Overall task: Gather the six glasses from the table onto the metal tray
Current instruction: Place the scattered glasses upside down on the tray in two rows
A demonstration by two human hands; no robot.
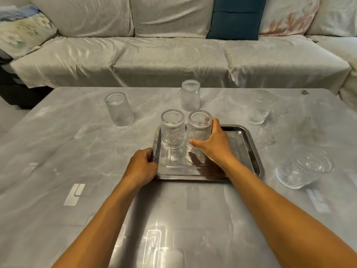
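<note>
A metal tray (249, 146) lies at the middle of the table. Two ribbed clear glasses stand upside down on its far left part: one (172, 129) at the left, another (199, 128) beside it. My right hand (214, 144) is wrapped around the second glass. My left hand (142, 167) grips the tray's left rim. On the table stand an upside-down glass (119, 109) at the far left, an upside-down one (190, 95) behind the tray, and an upright glass (260, 107) at the far right. A glass (303, 168) lies on its side at the right.
The table (58, 151) has a shiny grey patterned cover. A sofa (173, 55) in pale fabric runs along its far side, with a dark blue cushion (236, 17) and patterned cushions. The floor shows at the far left.
</note>
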